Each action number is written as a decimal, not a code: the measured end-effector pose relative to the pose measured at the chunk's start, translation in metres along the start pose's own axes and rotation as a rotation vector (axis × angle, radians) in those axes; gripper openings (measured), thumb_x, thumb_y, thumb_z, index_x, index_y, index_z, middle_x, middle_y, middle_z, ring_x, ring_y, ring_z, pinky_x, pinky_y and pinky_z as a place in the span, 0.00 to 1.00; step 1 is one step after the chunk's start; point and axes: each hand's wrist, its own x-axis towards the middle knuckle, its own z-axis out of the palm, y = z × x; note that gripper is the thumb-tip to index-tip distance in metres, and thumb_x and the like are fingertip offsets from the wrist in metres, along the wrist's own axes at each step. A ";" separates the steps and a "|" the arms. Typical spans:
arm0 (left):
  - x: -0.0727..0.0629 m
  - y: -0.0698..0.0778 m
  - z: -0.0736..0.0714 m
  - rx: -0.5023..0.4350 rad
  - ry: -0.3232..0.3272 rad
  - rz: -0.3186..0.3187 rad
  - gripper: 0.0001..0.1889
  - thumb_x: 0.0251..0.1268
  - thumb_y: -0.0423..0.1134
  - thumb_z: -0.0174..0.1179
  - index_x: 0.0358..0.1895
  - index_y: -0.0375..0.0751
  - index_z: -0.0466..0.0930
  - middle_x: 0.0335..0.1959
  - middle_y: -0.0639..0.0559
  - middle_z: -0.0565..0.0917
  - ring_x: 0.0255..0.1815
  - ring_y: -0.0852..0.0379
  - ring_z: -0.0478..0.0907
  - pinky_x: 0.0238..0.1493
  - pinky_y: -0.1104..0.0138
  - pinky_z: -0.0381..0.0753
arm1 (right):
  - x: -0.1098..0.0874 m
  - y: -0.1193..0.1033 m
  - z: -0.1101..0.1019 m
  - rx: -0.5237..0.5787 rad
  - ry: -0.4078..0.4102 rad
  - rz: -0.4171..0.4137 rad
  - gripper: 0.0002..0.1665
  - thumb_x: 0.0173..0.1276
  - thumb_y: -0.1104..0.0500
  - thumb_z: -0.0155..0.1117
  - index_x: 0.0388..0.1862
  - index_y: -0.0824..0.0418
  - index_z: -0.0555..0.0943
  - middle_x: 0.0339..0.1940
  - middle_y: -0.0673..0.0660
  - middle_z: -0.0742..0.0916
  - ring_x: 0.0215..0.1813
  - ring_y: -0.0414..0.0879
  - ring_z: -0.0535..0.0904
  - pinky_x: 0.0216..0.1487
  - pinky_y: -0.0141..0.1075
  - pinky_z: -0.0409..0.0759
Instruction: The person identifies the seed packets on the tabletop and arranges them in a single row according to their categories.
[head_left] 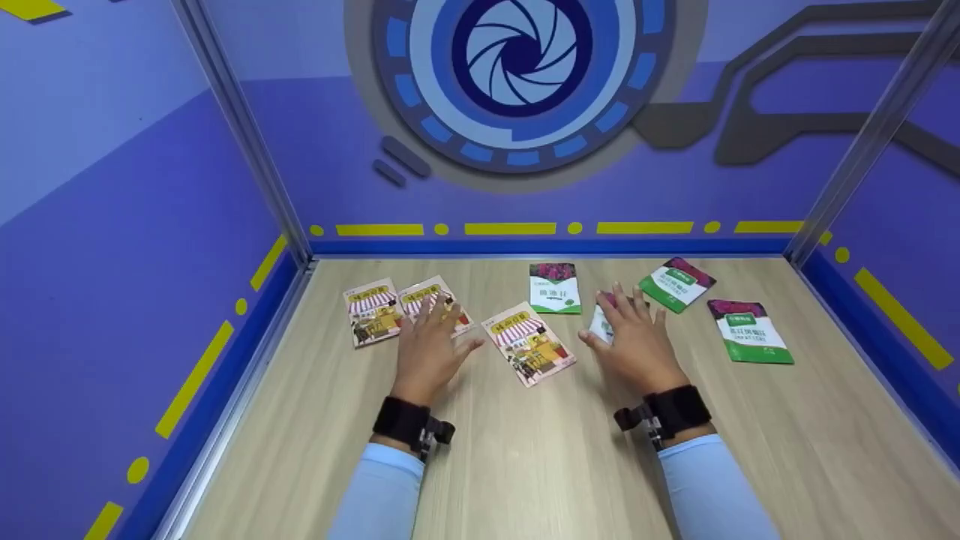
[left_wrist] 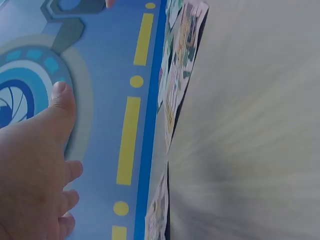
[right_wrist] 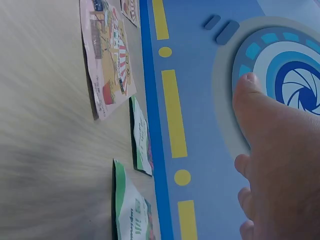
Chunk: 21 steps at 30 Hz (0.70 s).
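L hand (head_left: 429, 351) and R hand (head_left: 636, 343), fingers spread, are held over a pink pkt (head_left: 410, 301) and a partly hidden white-and-magenta pkt (head_left: 599, 325), resp., on a wood-grain table (head_left: 525, 465); another pink pkt (head_left: 530, 345) is seen flat btwn the hands, w/ a green-and-white pkt (head_left: 555, 289) behind.

right hand (right_wrist: 282, 150) — seemingly above packets (right_wrist: 107, 62)

Seven packets (head_left: 555, 289), two hands (head_left: 427, 352)
Three pink packets (head_left: 532, 346) and four green-and-white packets (head_left: 750, 334) make seven; one left hand (head_left: 427, 352) and one right hand (head_left: 639, 343) make two, with two black wrist straps (head_left: 401, 421) and two light-blue sleeves (head_left: 714, 487).
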 end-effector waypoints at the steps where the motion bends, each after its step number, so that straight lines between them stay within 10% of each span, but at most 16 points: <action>1: 0.000 -0.005 0.000 -0.004 -0.001 -0.011 0.47 0.80 0.76 0.57 0.91 0.52 0.65 0.95 0.42 0.59 0.97 0.35 0.52 0.94 0.30 0.49 | 0.000 -0.001 0.001 -0.006 0.003 -0.004 0.56 0.83 0.25 0.61 0.96 0.52 0.59 0.98 0.65 0.55 0.97 0.73 0.40 0.89 0.82 0.36; 21: -0.007 -0.106 -0.010 -0.157 -0.139 -0.361 0.47 0.88 0.71 0.49 0.92 0.39 0.59 0.95 0.32 0.54 0.96 0.27 0.47 0.89 0.23 0.52 | -0.005 -0.003 0.022 -0.059 -0.081 -0.018 0.48 0.86 0.28 0.57 0.95 0.47 0.63 0.97 0.66 0.58 0.96 0.75 0.47 0.85 0.87 0.44</action>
